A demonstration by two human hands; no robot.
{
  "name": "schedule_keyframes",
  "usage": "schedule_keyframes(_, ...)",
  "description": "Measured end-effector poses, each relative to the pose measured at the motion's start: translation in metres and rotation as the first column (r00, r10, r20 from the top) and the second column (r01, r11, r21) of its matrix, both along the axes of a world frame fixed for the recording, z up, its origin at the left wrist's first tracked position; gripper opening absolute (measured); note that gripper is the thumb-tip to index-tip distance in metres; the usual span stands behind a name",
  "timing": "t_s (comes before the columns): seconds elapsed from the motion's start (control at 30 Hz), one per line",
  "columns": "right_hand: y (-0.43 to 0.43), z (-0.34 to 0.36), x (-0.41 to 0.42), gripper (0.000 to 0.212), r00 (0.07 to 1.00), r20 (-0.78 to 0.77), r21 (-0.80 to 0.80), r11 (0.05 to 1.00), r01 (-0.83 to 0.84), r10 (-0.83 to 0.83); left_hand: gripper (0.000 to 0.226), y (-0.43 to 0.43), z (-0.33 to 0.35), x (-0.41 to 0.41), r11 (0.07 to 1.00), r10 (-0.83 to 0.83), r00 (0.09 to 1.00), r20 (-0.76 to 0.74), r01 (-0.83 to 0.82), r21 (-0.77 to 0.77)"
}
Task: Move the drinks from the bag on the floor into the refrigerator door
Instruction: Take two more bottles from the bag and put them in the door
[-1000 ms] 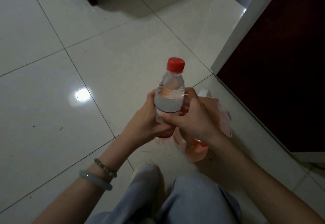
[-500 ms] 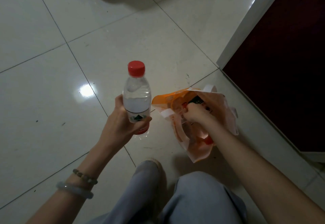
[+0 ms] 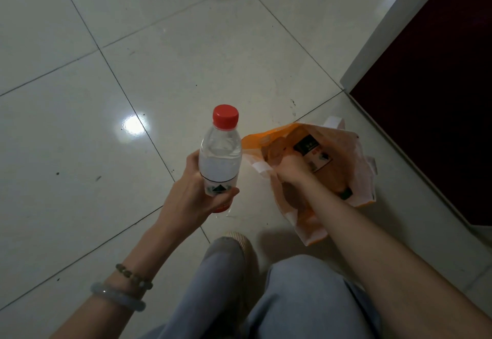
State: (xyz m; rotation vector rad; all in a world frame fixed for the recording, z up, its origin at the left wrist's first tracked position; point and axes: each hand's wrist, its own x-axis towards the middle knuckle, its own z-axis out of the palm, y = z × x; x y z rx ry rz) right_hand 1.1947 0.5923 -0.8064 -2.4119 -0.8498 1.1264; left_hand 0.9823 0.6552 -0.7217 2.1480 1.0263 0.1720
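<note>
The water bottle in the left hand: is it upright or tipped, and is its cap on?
Upright and capped. The water bottle stands vertical in the left hand, red cap on top.

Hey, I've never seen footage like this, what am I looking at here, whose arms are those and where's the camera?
There is no machine here. The one picture comes from a camera worn on a person's head, looking forward and down, so the arms are the wearer's own. The left hand holds a clear water bottle with a red cap, upright above the tiled floor. The right hand reaches into an orange and white plastic bag lying on the floor; whether it grips anything inside is hidden. At the bottom are the person's knees in pale trousers and one shoe. Two bracelets sit on the left wrist.
</note>
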Motion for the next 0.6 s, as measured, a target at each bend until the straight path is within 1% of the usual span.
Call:
schedule_keyframes(0.07,-0.004,0.007,0.002,0.043,1.000,-0.014,-0.023,0.999,-0.024,0.024,0.085,-0.001,0.000,0.002,1.000,-0.012,1.000,-0.005,0.012,0.009)
schedule_keyframes(0.17,-0.017,0.016,0.004,0.065,1.000,-0.007,0.032,0.999,-0.022,0.022,0.087,-0.001,0.001,0.004,1.000,-0.028,1.000,0.002,0.028,0.012)
schedule_keyframes(0.2,-0.022,0.021,0.004,0.065,1.000,0.013,0.044,0.999,-0.022,0.022,0.087,-0.001,0.002,0.005,0.999,-0.031,0.999,0.006,0.031,0.007)
schedule_keyframes(0.3,-0.040,0.034,0.004,0.055,0.995,0.087,0.111,0.993,0.036,-0.046,0.087,-0.002,0.006,0.010,0.999,-0.047,0.999,0.002,0.047,0.010)
schedule_keyframes(0.4,-0.053,0.057,0.008,0.066,0.985,0.083,0.243,0.962,0.129,-0.153,0.087,-0.002,0.014,0.014,0.999,-0.051,0.999,0.004,0.051,0.002)
schedule_keyframes(0.5,-0.062,0.097,0.010,0.071,0.970,0.083,0.362,0.914,0.183,-0.227,0.087,0.002,0.027,0.020,0.998,-0.066,0.998,0.001,0.066,0.003)
schedule_keyframes(0.57,-0.065,0.135,0.013,0.069,0.959,0.123,0.413,0.892,0.185,-0.256,0.088,0.007,0.050,0.025,0.997,-0.071,0.997,-0.006,0.071,-0.005)
schedule_keyframes(0.6,-0.066,0.156,0.013,0.065,0.956,0.128,0.408,0.892,0.192,-0.264,0.087,0.008,0.066,0.029,0.997,-0.072,0.997,-0.011,0.072,-0.014)
